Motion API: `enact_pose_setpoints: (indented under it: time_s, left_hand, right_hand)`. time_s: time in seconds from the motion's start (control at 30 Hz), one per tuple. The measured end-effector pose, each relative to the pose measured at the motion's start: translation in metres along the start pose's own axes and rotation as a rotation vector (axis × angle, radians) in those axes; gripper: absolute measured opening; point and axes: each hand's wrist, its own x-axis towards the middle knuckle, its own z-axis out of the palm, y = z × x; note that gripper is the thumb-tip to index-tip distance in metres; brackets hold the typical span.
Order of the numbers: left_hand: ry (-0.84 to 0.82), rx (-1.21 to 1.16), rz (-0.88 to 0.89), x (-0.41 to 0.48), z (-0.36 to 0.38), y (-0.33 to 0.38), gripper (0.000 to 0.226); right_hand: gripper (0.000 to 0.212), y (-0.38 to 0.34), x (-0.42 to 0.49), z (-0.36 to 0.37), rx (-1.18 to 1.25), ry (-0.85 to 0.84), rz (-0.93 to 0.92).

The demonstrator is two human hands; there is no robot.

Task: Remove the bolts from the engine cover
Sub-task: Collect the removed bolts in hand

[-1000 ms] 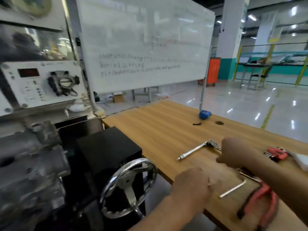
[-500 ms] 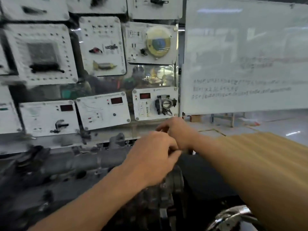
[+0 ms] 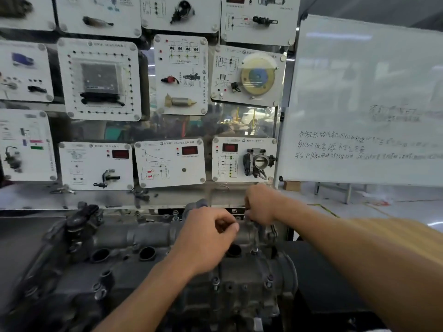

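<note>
The engine cover [image 3: 134, 236] is grey with round holes. At its 1 o'clock the right hand [image 3: 261, 204] grips a thin tool [image 3: 255, 243]. I cannot tell what the curled left hand [image 3: 206, 238] holds.

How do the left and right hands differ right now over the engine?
The left hand is nearer, above the engine cover's middle; the right hand is farther back at its right end. The right grips a slim metal tool; the left shows nothing held. Both have curled fingers.
</note>
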Motion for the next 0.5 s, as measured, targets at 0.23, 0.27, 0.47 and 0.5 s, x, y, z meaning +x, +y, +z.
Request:
enact_pose_setpoints:
  time_s: [0.23,0.27,0.47,0.5]
  left_hand:
    - [0.003,-0.051,-0.04,0.005,-0.001,-0.005,0.014]
    - [0.016,-0.061,-0.047,0.006,-0.002,-0.004,0.016]
    - [-0.038,-0.404,-0.164,0.015,-0.009,0.002,0.023]
    - [-0.103,-0.576,-0.211,0.013,-0.009,0.006,0.019]
  right_hand:
    - [0.015,0.008,-0.005,-0.01,0.213,0.085,0.001]
    - [0.015,0.009,-0.006,-0.018,0.213,0.128,-0.015]
    - [0.023,-0.015,-0.032,-0.065,0.374,0.153,-0.311]
    - [0.023,-0.021,-0.037,-0.066,0.415,0.079,-0.339]
